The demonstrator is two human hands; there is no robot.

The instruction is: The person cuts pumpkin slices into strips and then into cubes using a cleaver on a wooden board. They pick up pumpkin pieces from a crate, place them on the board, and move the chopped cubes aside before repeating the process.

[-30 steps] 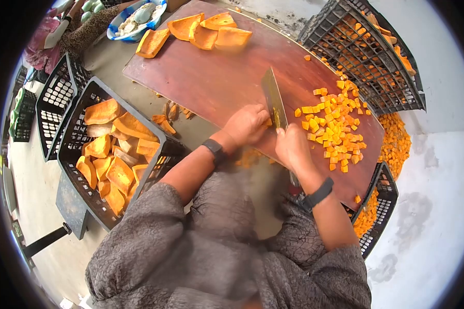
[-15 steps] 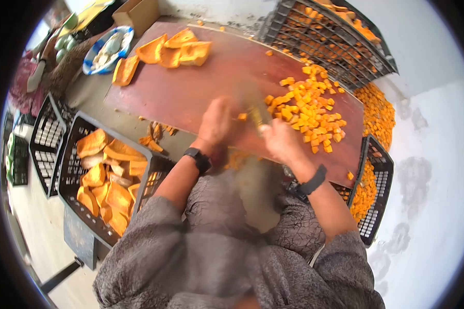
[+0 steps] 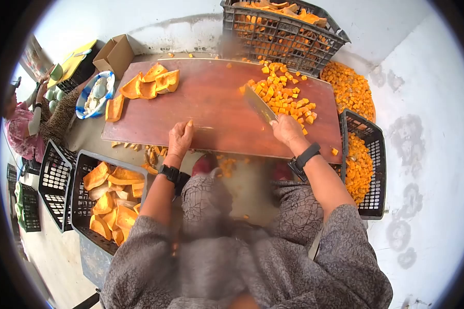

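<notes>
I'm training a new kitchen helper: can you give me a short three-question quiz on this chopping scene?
1. True or false: the right hand holds the cleaver.
2. Where does the left hand rest? A) in the crate of slabs B) on the board's near edge C) on the cubes
3. Fill in: the diced cubes lie on the board's ____ side.

Key: 1 true. 2 B, on the cutting board, holding nothing. 3 right, beside the cleaver; the uncut slabs lie at the far left.

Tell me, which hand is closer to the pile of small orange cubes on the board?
Right. The right hand, gripping the knife, sits at the edge of the cubes. The left hand rests on the bare board, well away.
</notes>
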